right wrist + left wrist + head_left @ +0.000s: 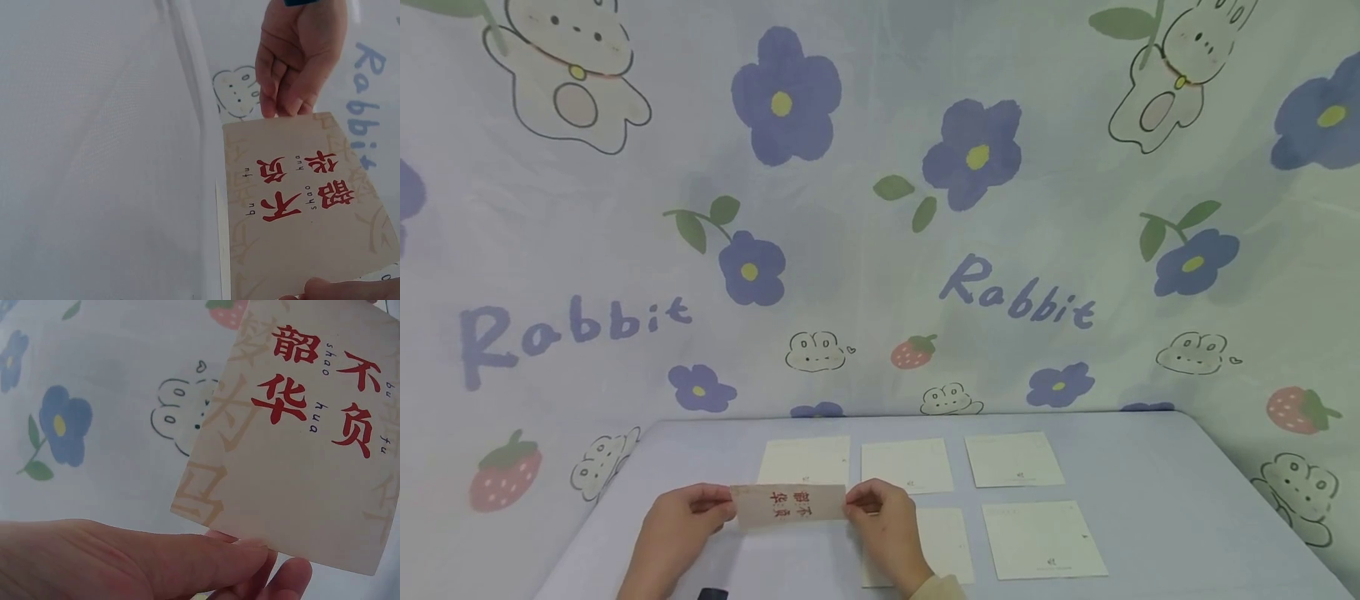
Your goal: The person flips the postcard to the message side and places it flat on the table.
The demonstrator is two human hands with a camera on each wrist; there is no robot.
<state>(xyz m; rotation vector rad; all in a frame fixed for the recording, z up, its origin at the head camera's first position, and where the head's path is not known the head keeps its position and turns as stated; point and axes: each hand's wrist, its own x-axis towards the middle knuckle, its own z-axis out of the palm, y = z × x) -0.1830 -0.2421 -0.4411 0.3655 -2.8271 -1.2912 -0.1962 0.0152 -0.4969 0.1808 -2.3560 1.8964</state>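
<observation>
Above the table, both hands hold a beige card point(752, 507) tilted up by its two opposite ends. Red Chinese characters with small pinyin fill its middle, and pale brushed characters run along its edges, as the left wrist view shows for the card point(281, 481). My left hand point(679, 527) pinches one end between thumb and fingers. At the other end the right hand point(887, 525) pinches the card in the same way. Under the right hand lies a white card point(951, 546), partly covered by that hand. In the right wrist view only a little of the right hand point(353, 289) shows.
Several more white cards lie in two rows on the pale table point(1165, 517), among them a back-right card point(1015, 458) and a front-right card point(1048, 542). A small dark object point(712, 594) shows at the bottom edge. A rabbit-and-flower curtain point(865, 275) hangs behind.
</observation>
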